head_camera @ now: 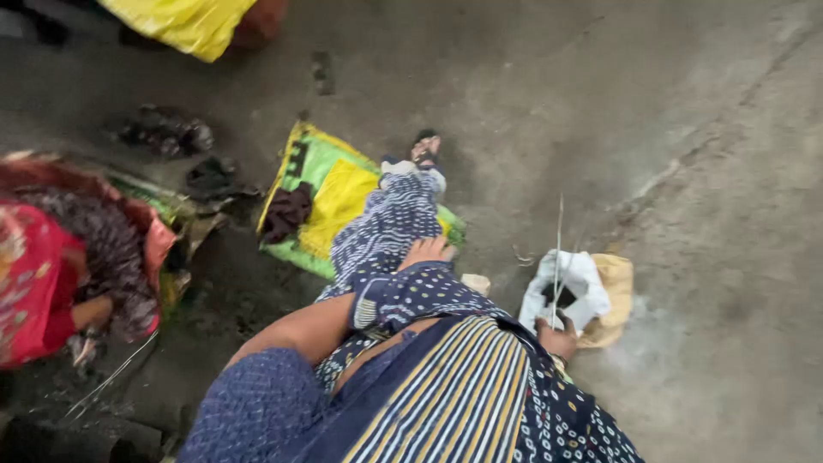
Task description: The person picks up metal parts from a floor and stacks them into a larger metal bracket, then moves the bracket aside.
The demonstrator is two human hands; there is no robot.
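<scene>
Thin pale sticks [559, 249], a small bundle, held upright in the right hand [555, 336]; fingers closed around the lower ends, grip tight with no gap showing. Just above that grip and behind the sticks, an open white bag [583, 283] with something dark inside, resting on a tan sack [619, 296]; pale dust on the floor just beyond the sack. A small pale block [476, 282] a little to the inner side of the grip, on the ground.

Left hand [426, 252] across from the grip, well apart from the sticks, laid flat on the knee over blue patterned cloth [390, 227]; fingers spread and loosely curled, nothing held. Striped blue and cream fabric [454, 394] between the two hands, nearer the camera.

Farther out past the left hand, a green and yellow mat [330, 193] under the leg, with a dark rag [287, 213] lying on it; a foot in a dark sandal [425, 147] at its far edge. Far to the left of the grip, another person in red patterned clothes [39, 274], seated low, thin sticks near that person's hand. Yellow sacking [184, 24] at the top edge. Grey concrete floor [686, 103] all around.
</scene>
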